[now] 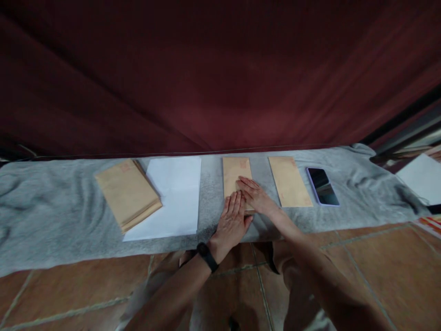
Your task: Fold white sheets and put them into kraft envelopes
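A brown envelope [233, 174] lies lengthwise in the middle of the grey cloth [51, 211]. My left hand [232, 223] lies flat on its near end, fingers stretched out and together. My right hand [255, 195] rests flat across the envelope just beyond the left one, fingers pointing left. Both palms press down on the paper and hold nothing. A black band sits on my left wrist.
A second brown envelope [290, 180] lies to the right, and a phone [322, 185] beyond it. To the left are white paper sheets [175, 193] and a stack of brown envelopes [128, 193]. A dark red curtain hangs behind. More white paper [420, 177] lies at far right.
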Demonstrator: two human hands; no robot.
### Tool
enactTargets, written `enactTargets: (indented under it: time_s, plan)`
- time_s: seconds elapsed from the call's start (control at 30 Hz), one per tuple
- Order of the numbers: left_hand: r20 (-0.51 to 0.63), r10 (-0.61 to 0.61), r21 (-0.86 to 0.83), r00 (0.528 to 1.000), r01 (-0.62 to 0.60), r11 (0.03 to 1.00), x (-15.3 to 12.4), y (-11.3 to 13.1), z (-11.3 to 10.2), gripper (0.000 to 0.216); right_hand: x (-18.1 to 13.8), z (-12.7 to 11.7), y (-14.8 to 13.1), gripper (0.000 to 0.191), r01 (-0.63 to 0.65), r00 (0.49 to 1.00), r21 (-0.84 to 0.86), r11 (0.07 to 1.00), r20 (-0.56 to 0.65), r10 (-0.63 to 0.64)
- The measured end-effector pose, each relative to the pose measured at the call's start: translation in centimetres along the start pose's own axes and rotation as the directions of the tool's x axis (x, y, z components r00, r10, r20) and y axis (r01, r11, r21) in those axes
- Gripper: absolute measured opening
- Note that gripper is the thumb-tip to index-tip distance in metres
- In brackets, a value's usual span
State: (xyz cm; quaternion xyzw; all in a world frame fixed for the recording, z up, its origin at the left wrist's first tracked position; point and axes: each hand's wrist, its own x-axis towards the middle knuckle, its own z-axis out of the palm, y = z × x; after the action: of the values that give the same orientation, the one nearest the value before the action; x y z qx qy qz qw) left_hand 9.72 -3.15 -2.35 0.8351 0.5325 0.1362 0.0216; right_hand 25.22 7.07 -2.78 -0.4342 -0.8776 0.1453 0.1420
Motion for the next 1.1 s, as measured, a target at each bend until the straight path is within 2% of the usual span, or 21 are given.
enactTargets:
  time_s: [0.17,0.3,0.43,0.63,0.83,1.1]
  plan:
    - [0.025,0.077,-0.046,0.997,-0.076,0.996,-0.2,0.6,-0.3,0.059,1.0,-0.1,-0.7,0.05,0.0,1.0,0.014,1.0,0.028,-0.001]
    - [0.044,0.091,-0.088,0.995,-0.087,0.992,-0.1,0.8,-0.3,0.056,1.3,-0.1,-1.7,0.053,0.046,0.993,0.012,0.999,0.104,-0.047]
    - [0.074,0.105,-0.106,0.992,-0.097,0.99,-0.1,0.5,-0.4,0.057,1.8,-0.2,-1.9,0.054,0.015,0.993,0.0,1.0,0.12,-0.015]
    - [0.106,0.12,-0.105,0.987,-0.109,0.989,-0.7,0.1,-0.6,0.064,3.1,0.5,-1.1,0.055,-0.014,0.998,-0.073,0.997,0.064,0.019]
    - [0.118,0.164,-0.102,0.979,-0.153,0.983,-1.1,-0.3,-1.1,0.071,5.1,1.0,-0.5,0.056,-0.065,0.997,-0.164,0.984,-0.041,0.059]
    - [0.12,0.208,-0.155,0.971,-0.189,0.97,-1.7,-1.1,-1.9,0.073,7.3,1.2,1.0,0.058,-0.199,0.971,-0.163,0.966,-0.169,0.172]
